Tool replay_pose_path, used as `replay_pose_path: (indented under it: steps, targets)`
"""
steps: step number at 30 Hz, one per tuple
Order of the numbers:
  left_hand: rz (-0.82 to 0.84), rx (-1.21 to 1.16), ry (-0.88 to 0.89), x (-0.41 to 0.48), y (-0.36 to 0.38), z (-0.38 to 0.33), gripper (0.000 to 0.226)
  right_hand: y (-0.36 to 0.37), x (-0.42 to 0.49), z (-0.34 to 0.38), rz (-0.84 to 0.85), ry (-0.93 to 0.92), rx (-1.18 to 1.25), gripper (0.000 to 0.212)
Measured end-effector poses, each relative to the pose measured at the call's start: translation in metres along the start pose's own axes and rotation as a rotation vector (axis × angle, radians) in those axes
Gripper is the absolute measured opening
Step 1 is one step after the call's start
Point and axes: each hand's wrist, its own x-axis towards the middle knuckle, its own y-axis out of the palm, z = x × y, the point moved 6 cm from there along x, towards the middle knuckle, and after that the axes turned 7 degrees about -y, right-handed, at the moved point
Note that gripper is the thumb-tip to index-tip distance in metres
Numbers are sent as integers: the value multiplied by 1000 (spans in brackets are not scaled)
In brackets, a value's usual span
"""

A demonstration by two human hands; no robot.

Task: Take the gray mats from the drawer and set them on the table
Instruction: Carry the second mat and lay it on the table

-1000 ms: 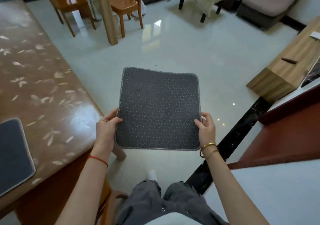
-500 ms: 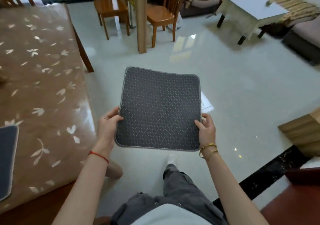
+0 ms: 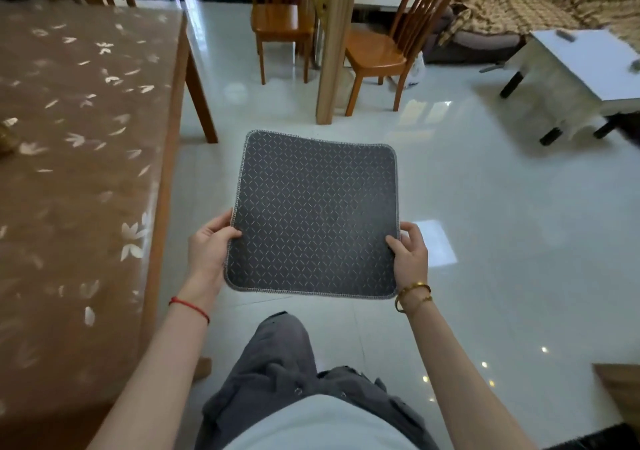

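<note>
A square gray mat [image 3: 315,214] with a diamond pattern and stitched edge is held flat in the air over the tiled floor. My left hand [image 3: 209,248] grips its left edge near the lower corner. My right hand [image 3: 410,259] grips its right edge. The table [image 3: 79,179], covered with a brown leaf-print cloth, runs along the left side, its edge just left of my left hand. No drawer is in view, and no other mat shows on the table.
Two wooden chairs [image 3: 377,51] and a wooden post [image 3: 334,51] stand ahead. A white low table [image 3: 585,65] and a sofa with a plaid throw [image 3: 519,2] are at the right. A small object [image 3: 7,137] sits at the table's left edge.
The view has swung left and forward: the mat lying on the table has left the frame, and the chairs and table corner have come closer. Both hands keep the same hold.
</note>
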Motion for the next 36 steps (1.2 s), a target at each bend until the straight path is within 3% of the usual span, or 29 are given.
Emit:
replay_pose_path:
  steps: [11, 22, 36]
  targets:
    - [-88, 11, 17, 137, 64, -63, 44, 72, 174, 6, 74, 14, 2, 17]
    - [-137, 72, -39, 302, 95, -187, 40, 204, 358, 56, 163, -4, 14, 16]
    - [-242, 71, -54, 477, 147, -292, 45, 337, 566, 80, 272, 12, 20, 25]
